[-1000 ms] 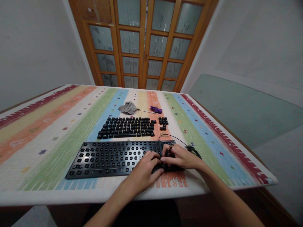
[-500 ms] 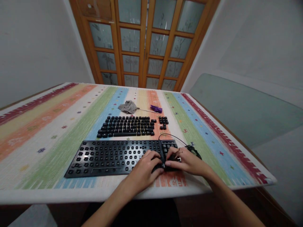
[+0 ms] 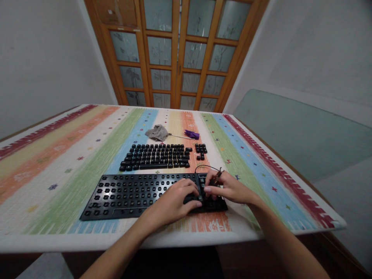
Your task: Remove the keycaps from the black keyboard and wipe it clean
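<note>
A black keyboard [image 3: 128,193] lies near the table's front edge, with most of its keycaps off and bare switches showing. My left hand [image 3: 177,199] rests over its right part, thumb and bent fingers apart, touching the board. At the number pad, my right hand [image 3: 229,188] pinches a small, thin, dark brownish tool [image 3: 216,176]; its upper end sticks up above the fingers. The tool's lower end is hidden by the hand, and its exact kind is unclear. Several dark keycaps remain on the number pad [image 3: 219,204] beneath this hand.
Loose black keycaps [image 3: 155,157] lie in keyboard rows behind the board, with a smaller group [image 3: 200,148] to their right. Farther back are a grey cloth [image 3: 157,132] and a purple bundle [image 3: 192,134]. A thin cable [image 3: 207,166] curves behind my right hand. Striped cloth [image 3: 72,162] covers the table.
My right hand has risen slightly and tilted, and the tool in it now stands more upright. My left hand has shifted a little, staying on the keyboard.
</note>
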Demonstrator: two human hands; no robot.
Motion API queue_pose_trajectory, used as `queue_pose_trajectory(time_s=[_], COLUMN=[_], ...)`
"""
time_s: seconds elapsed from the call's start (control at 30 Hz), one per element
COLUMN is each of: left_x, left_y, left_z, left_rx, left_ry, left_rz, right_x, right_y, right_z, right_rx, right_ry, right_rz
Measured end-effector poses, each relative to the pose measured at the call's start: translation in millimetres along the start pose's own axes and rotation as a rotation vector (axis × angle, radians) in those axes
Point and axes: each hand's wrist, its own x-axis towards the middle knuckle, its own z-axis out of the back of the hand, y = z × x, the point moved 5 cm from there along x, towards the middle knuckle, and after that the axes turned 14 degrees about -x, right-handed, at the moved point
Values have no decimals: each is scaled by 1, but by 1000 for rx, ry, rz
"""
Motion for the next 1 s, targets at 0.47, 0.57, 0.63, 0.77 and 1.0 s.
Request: queue_pose_trajectory(time_s=[0.47,0.57,0.63,0.77,1.0], left_x=[112,135,147,163,172], left_y=[17,33,41,54,68], left_z=[34,19,10,-1,-8], left_rx=[453,544,587,628,690], left_ry=[-41,0,18,23,61], left_rz=[-207,-185,-166,-136,-104], right_x=[-18,-24,-26,-30,-33], right_y=[-41,-44,-43,-40,-39], right_z=[54,57,60,63,61], right_rx=[109,137,148,148,141], right_ry=[-526,-592,-633,-680,-660], right_rz=[-8,-9,-5,-3,-2])
